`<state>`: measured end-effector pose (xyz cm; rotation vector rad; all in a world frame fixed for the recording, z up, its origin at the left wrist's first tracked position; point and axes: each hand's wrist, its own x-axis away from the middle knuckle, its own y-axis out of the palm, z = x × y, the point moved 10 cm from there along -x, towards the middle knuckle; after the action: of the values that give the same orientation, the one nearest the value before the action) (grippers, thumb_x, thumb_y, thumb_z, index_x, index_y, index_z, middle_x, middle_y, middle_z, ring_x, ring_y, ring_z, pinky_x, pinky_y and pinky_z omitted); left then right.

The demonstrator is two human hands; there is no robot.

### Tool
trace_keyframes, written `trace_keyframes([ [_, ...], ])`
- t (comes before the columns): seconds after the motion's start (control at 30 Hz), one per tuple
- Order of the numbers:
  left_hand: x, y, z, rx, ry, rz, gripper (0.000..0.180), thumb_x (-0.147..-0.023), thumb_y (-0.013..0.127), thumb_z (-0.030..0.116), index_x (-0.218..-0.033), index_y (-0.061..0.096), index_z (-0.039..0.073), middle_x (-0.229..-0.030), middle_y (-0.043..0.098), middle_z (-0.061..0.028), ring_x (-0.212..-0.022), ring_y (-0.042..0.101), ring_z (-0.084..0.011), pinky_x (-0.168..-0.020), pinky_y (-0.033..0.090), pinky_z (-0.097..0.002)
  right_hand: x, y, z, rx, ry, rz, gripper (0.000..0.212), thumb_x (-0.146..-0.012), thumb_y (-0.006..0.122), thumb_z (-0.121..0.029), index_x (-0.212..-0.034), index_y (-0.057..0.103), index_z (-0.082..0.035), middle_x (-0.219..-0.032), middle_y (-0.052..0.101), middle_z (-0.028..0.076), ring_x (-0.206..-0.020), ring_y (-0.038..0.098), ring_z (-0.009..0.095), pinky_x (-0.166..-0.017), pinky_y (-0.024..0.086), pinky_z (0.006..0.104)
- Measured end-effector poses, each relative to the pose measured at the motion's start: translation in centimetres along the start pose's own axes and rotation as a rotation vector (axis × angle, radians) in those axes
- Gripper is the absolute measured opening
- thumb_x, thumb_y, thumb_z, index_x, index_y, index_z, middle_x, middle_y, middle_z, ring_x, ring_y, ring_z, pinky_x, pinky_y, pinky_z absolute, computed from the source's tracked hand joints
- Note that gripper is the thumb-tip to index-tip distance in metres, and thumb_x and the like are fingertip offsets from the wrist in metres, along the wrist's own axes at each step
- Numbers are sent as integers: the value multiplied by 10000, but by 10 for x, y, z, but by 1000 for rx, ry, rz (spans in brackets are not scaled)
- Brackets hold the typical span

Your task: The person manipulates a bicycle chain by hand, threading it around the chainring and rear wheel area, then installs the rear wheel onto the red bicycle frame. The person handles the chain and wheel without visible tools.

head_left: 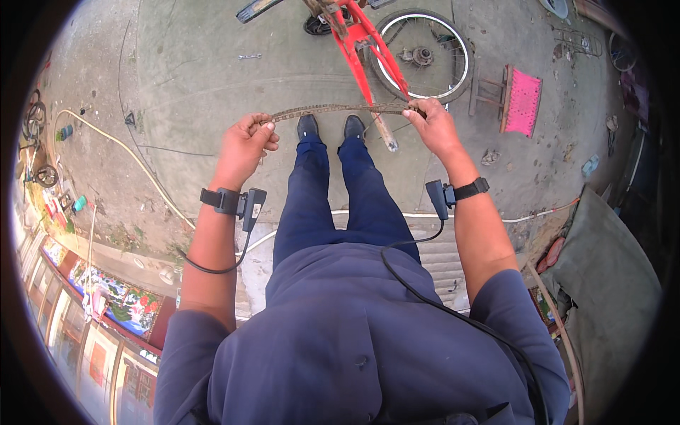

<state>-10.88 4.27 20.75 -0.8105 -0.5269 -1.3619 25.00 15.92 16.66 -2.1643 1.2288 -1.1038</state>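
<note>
A rusty brown bicycle chain (336, 108) is stretched between my two hands in a slight upward bow, above my feet. My left hand (248, 145) pinches its left end between thumb and fingers. At the other end, my right hand (433, 126) grips the chain, with its thumb on top. The chain seems doubled into two strands lying close together. Just beyond it, a red bicycle frame (365, 42) shows its fork-like tubes pointing toward me; the chain passes in front of their tips in the picture.
A bicycle wheel (464, 67) lies on the concrete floor behind the frame. To its right stands a small stool with a pink woven seat (523, 101). A wrench (249, 56) rests at the far left. A pale hose (134, 156) crosses the ground. Grey cloth (609, 262) lies at the right.
</note>
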Motion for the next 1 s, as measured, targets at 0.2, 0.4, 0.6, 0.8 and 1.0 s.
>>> trace_keyframes([
  [0.2, -33, -21, 9, -117, 155, 216, 276, -984, 663, 222, -1170, 682, 19, -844, 686, -33, -758, 635, -97, -663, 507, -253, 13, 13, -11, -70, -79, -169, 274, -889, 757, -262, -1047, 704, -45, -1062, 641, 113, -1002, 641, 277, -870, 514, 382],
  [0.4, -41, -25, 30, -31, 228, 266, 274, -987, 671, 204, -1191, 673, 21, -1136, 672, -90, -938, 656, -137, -780, 558, -284, 45, 46, -37, -42, -272, -288, 234, -879, 747, -258, -996, 701, -61, -1115, 658, 100, -1099, 615, 312, -955, 496, 403],
  [0.6, -35, 6, 56, 296, 248, 52, 260, -1011, 606, 120, -1246, 608, 7, -1218, 659, -109, -1105, 674, -212, -903, 571, -313, 67, 84, -51, -99, -284, -465, 248, -885, 727, -261, -1040, 709, -67, -1129, 669, 99, -1124, 612, 306, -971, 499, 410],
  [0.8, -32, 30, 67, 496, 247, -52, 232, -1017, 558, 63, -1243, 580, 12, -1235, 651, -139, -1097, 678, -242, -950, 576, -361, 76, 106, -52, -98, -270, -498, 287, -880, 726, -261, -1095, 715, -72, -1177, 666, 94, -1141, 607, 308, -988, 493, 403],
  [1.0, -23, 48, 72, 659, 205, -141, 288, -1025, 519, 58, -1307, 514, 0, -1207, 639, -188, -968, 689, -227, -878, 590, -375, 89, 126, -60, -57, -290, -580, 354, -897, 700, -253, -1212, 703, -93, -1244, 655, 89, -1202, 583, 295, -1031, 477, 392],
])
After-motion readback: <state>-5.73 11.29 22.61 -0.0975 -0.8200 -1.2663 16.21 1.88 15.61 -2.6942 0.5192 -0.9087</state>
